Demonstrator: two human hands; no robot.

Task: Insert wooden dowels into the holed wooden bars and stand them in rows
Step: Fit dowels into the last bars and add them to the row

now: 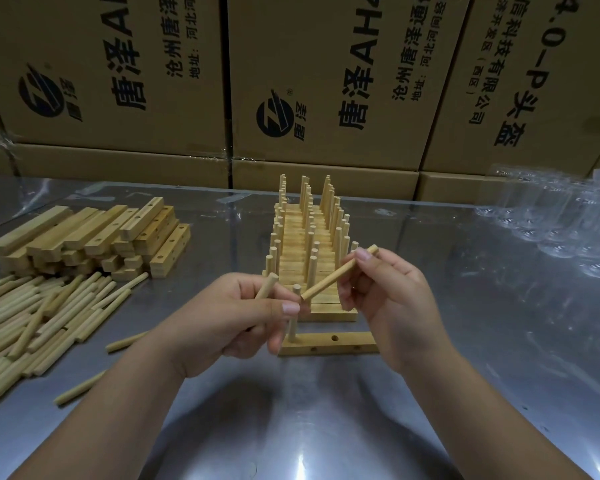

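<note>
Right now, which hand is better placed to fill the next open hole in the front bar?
Probably right. The right hand pinches a tilted dowel over the front bar, nearer its open hole; the left hand, gripping a second dowel, sits by the standing dowel already inserted.

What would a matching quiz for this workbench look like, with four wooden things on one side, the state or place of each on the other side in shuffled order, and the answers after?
Things
1. near bar
2. finished bars
3. bar stack
4. loose dowels

States
A. heaped at the near left
B. holds a single upright dowel
C. piled at the far left, holes empty
D. packed in rows at the centre, dowels pointing up

Pairs: 1-B, 2-D, 3-C, 4-A
</note>
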